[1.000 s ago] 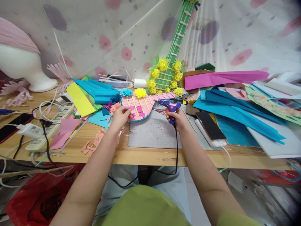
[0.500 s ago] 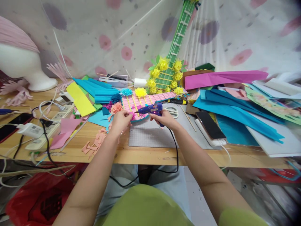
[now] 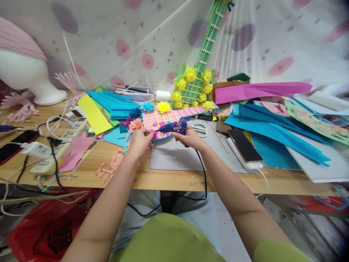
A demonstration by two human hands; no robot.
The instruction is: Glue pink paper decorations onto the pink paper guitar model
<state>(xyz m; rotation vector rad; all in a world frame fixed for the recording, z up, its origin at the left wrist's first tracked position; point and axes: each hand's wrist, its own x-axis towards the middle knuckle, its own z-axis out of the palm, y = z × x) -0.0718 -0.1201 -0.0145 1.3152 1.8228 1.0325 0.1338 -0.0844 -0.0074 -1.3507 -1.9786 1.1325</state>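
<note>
My right hand (image 3: 188,138) is wrapped round a dark blue hot glue gun (image 3: 173,127), its nozzle pointing left. The fingers of my left hand (image 3: 140,141) pinch a small magenta piece of paper (image 3: 154,134), partly hidden by the fingertips, and the nozzle tip is right beside it. Just behind both hands lies a pink paper guitar (image 3: 155,118) with yellow strips and strings. Paper flowers sit along its left edge: a yellow flower (image 3: 164,106), a light blue flower (image 3: 147,106), a dark blue flower (image 3: 135,113) and a coral flower (image 3: 136,124).
A green guitar neck (image 3: 208,42) with yellow flowers leans at the back. White-handled scissors (image 3: 200,130) lie on the grey cutting mat (image 3: 177,158). Coral paper scraps (image 3: 109,165) are left, near a power strip (image 3: 61,151). A phone (image 3: 244,145) and blue paper (image 3: 275,133) lie right.
The glue gun has shifted very slightly left, closer to my left fingers. Both hands keep their grip, and the view has moved a touch.
</note>
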